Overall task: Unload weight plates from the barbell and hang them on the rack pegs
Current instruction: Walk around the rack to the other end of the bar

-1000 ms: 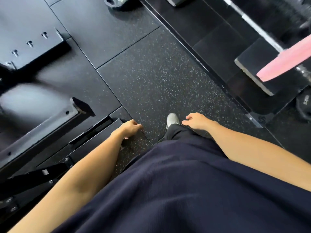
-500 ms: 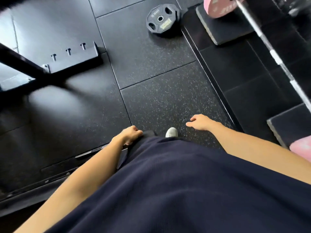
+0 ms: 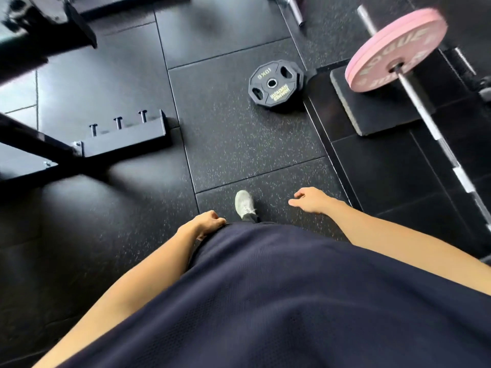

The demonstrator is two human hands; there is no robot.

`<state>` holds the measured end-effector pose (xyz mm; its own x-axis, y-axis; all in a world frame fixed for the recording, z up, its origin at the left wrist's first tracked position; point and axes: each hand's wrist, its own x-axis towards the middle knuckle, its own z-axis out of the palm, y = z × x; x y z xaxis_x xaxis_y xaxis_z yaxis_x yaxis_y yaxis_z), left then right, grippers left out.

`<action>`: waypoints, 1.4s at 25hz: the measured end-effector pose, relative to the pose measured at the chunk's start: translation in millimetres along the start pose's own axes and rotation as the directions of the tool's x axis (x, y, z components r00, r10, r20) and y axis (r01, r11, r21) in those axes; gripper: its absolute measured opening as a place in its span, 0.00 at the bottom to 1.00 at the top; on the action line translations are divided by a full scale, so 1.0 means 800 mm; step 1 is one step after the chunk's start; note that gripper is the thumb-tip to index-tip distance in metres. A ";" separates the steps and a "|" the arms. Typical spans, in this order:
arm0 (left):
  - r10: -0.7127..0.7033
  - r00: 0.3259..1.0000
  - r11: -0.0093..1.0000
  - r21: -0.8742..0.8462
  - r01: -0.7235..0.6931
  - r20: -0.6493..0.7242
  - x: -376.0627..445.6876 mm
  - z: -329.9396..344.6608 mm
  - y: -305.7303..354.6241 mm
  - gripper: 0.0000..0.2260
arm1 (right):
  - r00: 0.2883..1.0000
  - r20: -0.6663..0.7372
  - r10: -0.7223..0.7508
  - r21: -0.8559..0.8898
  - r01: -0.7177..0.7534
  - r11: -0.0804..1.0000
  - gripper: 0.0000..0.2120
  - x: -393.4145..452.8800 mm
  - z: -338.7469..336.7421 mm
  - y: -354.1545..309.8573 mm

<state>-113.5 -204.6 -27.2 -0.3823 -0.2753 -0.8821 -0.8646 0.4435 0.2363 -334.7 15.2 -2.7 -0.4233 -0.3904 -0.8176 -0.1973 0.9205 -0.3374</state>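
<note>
Two pink plates (image 3: 396, 50) sit pressed together on the barbell (image 3: 427, 120), at the far right of the floor (image 3: 239, 144), their lower edge on a dark pad (image 3: 372, 112). One black plate (image 3: 275, 85) marked 10KG lies flat just left of that pad, apart from the bar. I see the rack base (image 3: 125, 139) with three short pegs well to the left. Left hand (image 3: 204, 225): fingers loosely curled, nothing in them, at the navy shirt (image 3: 265, 301) hem. Right hand (image 3: 309, 200): fingers relaxed and spread, holding nothing. Grey shoe (image 3: 245, 203) between the hands.
</note>
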 end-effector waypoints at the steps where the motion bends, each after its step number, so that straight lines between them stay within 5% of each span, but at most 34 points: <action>1: 0.006 1.000 1.000 0.018 -0.006 -0.003 0.017 -0.036 0.010 0.15 | 1.000 -0.009 0.001 0.003 0.000 1.000 0.26 0.021 -0.026 -0.023; 9: 0.095 0.989 0.994 -0.036 -0.100 -0.113 0.110 -0.297 0.089 0.12 | 0.997 -0.071 -0.004 0.058 0.008 0.998 0.24 0.162 -0.178 -0.176; 35: -0.141 0.969 0.945 -0.318 0.071 -0.201 0.482 -0.928 0.254 0.18 | 0.988 0.088 -0.127 -0.201 0.143 0.969 0.25 0.664 -0.687 -0.658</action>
<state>-678.6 -853.5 -16.8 -0.3145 -0.5008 -0.8064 -0.9483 0.1283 0.2902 -941.6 -687.4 -3.1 -0.3149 -0.5010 -0.8061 -0.4289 0.8328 -0.3500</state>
